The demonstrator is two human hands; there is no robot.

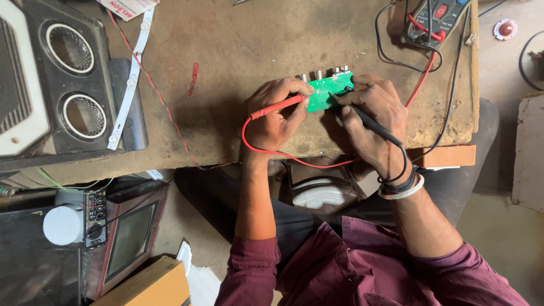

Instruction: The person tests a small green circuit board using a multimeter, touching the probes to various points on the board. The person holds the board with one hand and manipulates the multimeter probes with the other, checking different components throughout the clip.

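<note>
We see our left hand [276, 116] closed around a slim red plastic test probe [276, 106] and our right hand [371, 113] pinching a slim black plastic test probe [371, 122]. Both tips touch the small green rectangular circuit board [328, 90] on the worn brown table [249, 45]. Beyond lies a dark handheld meter [436, 20].

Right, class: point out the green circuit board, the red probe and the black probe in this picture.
green circuit board [327, 93]: head view, on the bare green face between the hands.
red probe [276, 107]: head view, on the red handle in the left hand.
black probe [374, 123]: head view, on the black handle in the right hand.
</note>
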